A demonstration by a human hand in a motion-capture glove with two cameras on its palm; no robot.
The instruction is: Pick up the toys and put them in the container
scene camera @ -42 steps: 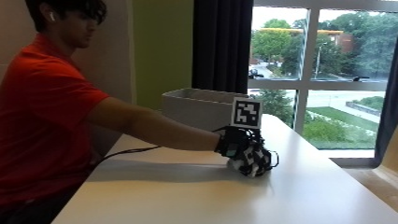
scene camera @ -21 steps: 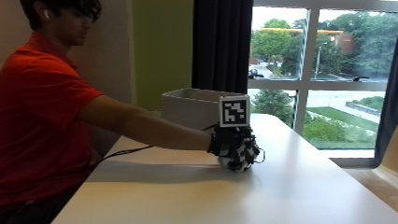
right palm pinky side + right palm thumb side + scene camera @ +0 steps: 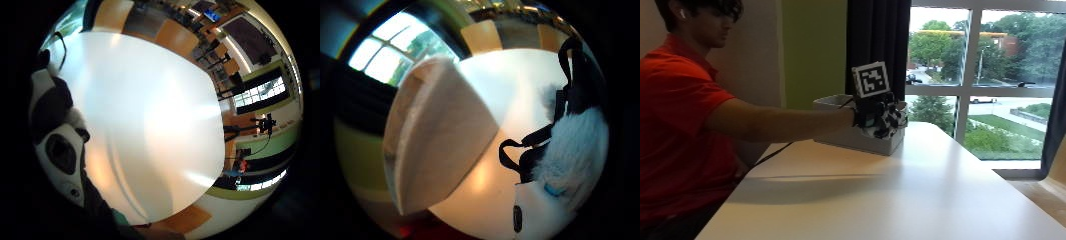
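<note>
A person in a red shirt is sitting at the near left edge of the white table (image 3: 906, 200), reaching the right arm out across it. The gloved right hand (image 3: 878, 116) is hanging in the air above the table, just in front of the grey container (image 3: 859, 139), which is standing toward the far edge of the table by the window. The fingers are curling round a black-and-white plush toy (image 3: 887, 120), grasping it; the toy is off the table surface and level with the container's upper rim, not yet inside it.

In the little finger side palm view, the toy (image 3: 57, 145) is lying close against the palm, showing white fur with black patches and a dark oval marking, probably a panda, though so little of it shows that I cannot be sure. The bare tabletop (image 3: 160, 125) is spreading out below it.

In the thumb side palm view, the container (image 3: 435, 145) is standing on the table (image 3: 515, 85) with its pale fabric wall facing the palm and its open top turned toward the window. The toy's fluffy white fur (image 3: 577, 150) is pressing in beside the black straps of the hand.
</note>
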